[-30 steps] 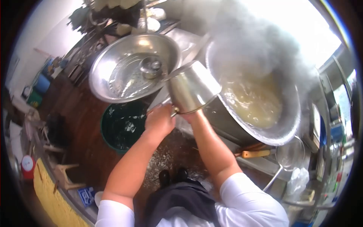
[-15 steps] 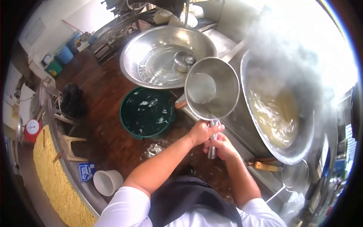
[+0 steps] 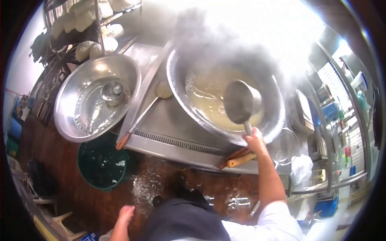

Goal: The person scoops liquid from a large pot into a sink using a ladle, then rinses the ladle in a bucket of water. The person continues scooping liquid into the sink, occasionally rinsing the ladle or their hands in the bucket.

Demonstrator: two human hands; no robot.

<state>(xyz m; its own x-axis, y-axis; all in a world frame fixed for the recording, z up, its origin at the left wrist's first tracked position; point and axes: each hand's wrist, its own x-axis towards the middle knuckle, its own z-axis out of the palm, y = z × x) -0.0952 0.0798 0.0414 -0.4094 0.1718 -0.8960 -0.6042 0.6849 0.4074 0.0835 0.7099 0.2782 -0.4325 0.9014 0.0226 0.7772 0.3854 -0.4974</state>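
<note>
My right hand (image 3: 255,141) grips the handle of a metal scoop pot (image 3: 240,102) and holds it over the big steaming wok (image 3: 272,122), which is full of pale bubbling liquid. Thick steam rises off the wok and hides its far rim. My left hand (image 3: 125,213) hangs low by my side, above the wet floor, with its fingers loosely apart and nothing in it.
A wide steel basin (image 3: 66,120) with water and a small lidded pot (image 3: 112,92) sits at left. A long-handled ladle (image 3: 138,120) lies on the steel counter. A green bucket (image 3: 102,162) stands on the floor. A wooden-handled tool (image 3: 240,160) lies by the wok's near rim.
My left hand let go of the scoop pot's handle and dropped to my side. My right hand carried the pot from beside the basin to above the wok.
</note>
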